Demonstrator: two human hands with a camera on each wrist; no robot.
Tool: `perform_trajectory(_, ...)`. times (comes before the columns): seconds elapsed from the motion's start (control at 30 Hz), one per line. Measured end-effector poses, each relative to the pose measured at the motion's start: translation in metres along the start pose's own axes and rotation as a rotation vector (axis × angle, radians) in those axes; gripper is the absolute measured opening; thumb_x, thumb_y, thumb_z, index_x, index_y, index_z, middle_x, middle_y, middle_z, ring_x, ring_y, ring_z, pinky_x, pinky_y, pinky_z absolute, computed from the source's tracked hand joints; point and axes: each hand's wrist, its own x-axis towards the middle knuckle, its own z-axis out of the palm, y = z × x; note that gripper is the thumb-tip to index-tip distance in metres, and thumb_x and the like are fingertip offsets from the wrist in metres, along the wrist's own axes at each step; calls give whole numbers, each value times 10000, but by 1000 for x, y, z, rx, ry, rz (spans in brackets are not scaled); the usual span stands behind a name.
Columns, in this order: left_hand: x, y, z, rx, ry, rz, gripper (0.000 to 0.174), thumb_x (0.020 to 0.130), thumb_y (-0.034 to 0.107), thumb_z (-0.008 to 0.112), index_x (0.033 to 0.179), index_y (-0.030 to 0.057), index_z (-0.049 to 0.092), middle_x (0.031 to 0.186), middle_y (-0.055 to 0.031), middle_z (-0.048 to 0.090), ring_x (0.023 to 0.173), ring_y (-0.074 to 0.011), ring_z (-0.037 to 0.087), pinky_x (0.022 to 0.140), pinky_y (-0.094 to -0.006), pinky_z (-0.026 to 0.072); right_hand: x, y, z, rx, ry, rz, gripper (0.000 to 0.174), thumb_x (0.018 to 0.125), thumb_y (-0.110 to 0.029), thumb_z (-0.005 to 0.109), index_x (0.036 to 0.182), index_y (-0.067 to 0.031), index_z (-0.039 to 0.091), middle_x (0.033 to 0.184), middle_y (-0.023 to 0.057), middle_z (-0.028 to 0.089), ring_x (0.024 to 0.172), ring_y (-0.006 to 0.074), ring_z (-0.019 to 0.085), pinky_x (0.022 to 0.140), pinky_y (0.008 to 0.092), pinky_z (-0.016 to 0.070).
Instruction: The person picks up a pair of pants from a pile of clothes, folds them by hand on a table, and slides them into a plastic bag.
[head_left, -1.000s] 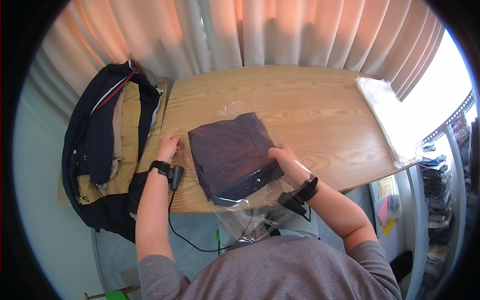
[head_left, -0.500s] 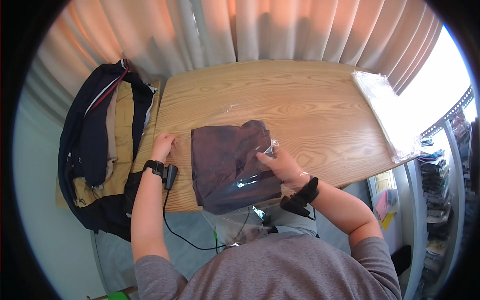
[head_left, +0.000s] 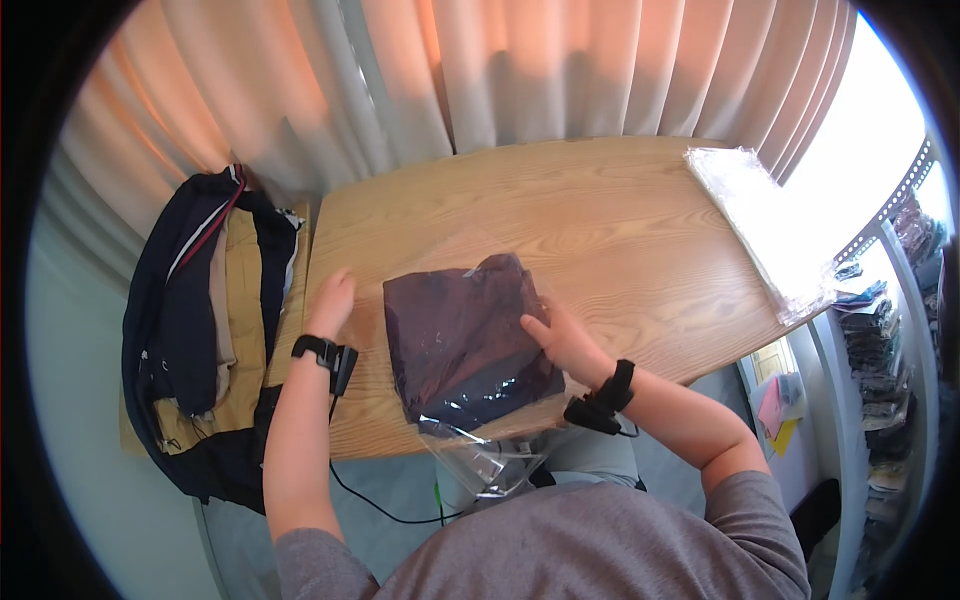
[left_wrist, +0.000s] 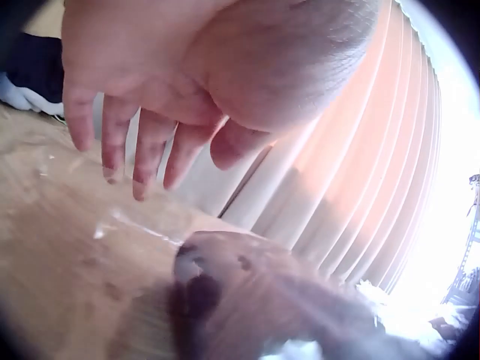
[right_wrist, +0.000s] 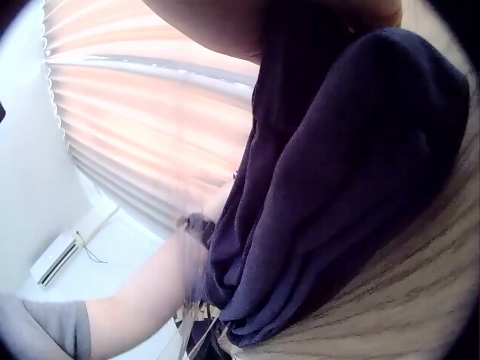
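A folded dark navy garment (head_left: 460, 340) in a clear plastic bag (head_left: 490, 465) lies over the front part of the wooden table. My right hand (head_left: 570, 345) grips the garment's right side, thumb on top and the other fingers hidden beneath. In the right wrist view the garment (right_wrist: 330, 187) hangs in loose folds close over the wood. Left of the bag is my left hand (head_left: 333, 300), its fingers loosely extended in the left wrist view and apart from the garment. The bag's film spreads beyond the garment towards that hand.
A dark jacket (head_left: 155, 310) with red and white stripes lies with tan clothing (head_left: 243, 280) at the left. Stacked clear plastic bags (head_left: 750, 230) lie along the table's (head_left: 600, 200) right edge. Pleated curtains (head_left: 540, 70) hang behind. Shelves of packed items (head_left: 875, 400) stand right.
The right hand has shifted its hold on the garment's right side, thumb now on top. The garment's far right corner has bunched up. The left hand stays beside the bag.
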Motion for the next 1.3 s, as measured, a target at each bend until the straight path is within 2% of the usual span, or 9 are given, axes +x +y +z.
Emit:
perform_trajectory(0.1,32,55,13,-133,-384,-79,378,926,279,469,1056,-38,629,1005,-180,676,907,-285,635,820,-364,471,-8,0,8,-182,178,-181,603,924,-256,533,1339,123,313,1276,350,454,1242,439,415,1034,405,350)
perform_trajectory(0.3,81,96,56,82,-803,-318,282,929,254,539,896,-7,639,747,-79,653,640,-167,606,600,-310,497,-15,8,14,-281,256,-291,610,914,-233,547,1341,126,300,1282,346,444,1228,438,421,1033,411,348)
perform_trajectory(0.4,95,80,78,-34,-778,-293,205,905,192,568,814,13,613,643,-54,603,536,-135,564,499,-291,473,-14,-5,9,-268,254,-171,592,883,-164,572,1332,127,319,1309,343,423,1255,427,402,1050,405,336)
perform_trajectory(0.7,124,41,77,140,-651,-274,151,873,147,581,812,10,597,640,-68,587,512,-153,554,465,-295,446,-15,6,-1,-258,312,-386,524,852,-70,574,1316,77,376,1222,299,512,1175,414,480,970,408,402)
perform_trajectory(0.8,125,35,72,109,-629,-340,145,865,135,575,797,9,600,629,-65,578,509,-151,547,453,-300,434,-27,4,-13,-229,319,-421,493,841,-41,579,1300,39,416,1101,259,582,1026,382,575,866,391,462)
perform_trajectory(0.87,122,38,68,73,-604,-391,147,860,128,571,780,9,604,619,-64,571,508,-151,544,448,-302,430,-34,3,-22,-163,257,-210,480,851,-39,580,1301,27,428,1001,198,623,880,290,629,768,337,495)
perform_trajectory(0.97,119,26,68,61,-538,-478,164,849,126,573,743,7,614,600,-75,571,512,-155,551,443,-307,429,-38,17,-31,-39,249,-165,479,831,-37,595,1278,42,441,919,196,651,842,321,638,744,355,501)
perform_trajectory(1.17,119,19,68,234,-508,-499,212,823,138,606,875,-55,677,680,-177,650,564,-295,633,529,-387,507,-52,21,-47,78,182,-98,399,866,-35,569,1246,51,484,946,129,657,825,176,626,729,286,495)
perform_trajectory(1.3,123,-19,62,385,-380,-433,277,821,186,588,922,-59,668,880,-248,660,811,-381,644,728,-426,507,-67,26,-60,253,165,-42,376,894,2,522,1263,61,476,1062,65,623,938,143,600,831,265,485)
